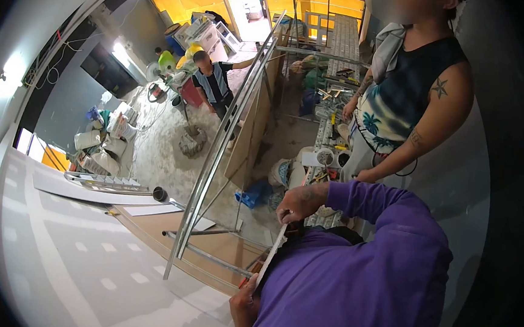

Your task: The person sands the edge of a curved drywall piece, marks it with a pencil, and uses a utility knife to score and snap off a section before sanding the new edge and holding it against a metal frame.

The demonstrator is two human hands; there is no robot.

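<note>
A thin, pale strip with a rough edge (271, 254) runs slantwise before my purple-sleeved torso. At its upper end, the fingers of my right hand (301, 203) are closed on it. My left hand (245, 299) is wrapped round its lower end, partly hidden by the sleeve. Just beyond the left hand, a small orange-red item (243, 282) shows beside a metal tube (214, 261); what it is I cannot make out.
Metal scaffold rails (223, 136) cross the view. A co-worker in a patterned tank top (415, 92) stands at right by a plank littered with tools (332, 119). Below are another person (213, 85), sacks (106, 147), a black bucket (159, 194) and a blue bag (253, 195).
</note>
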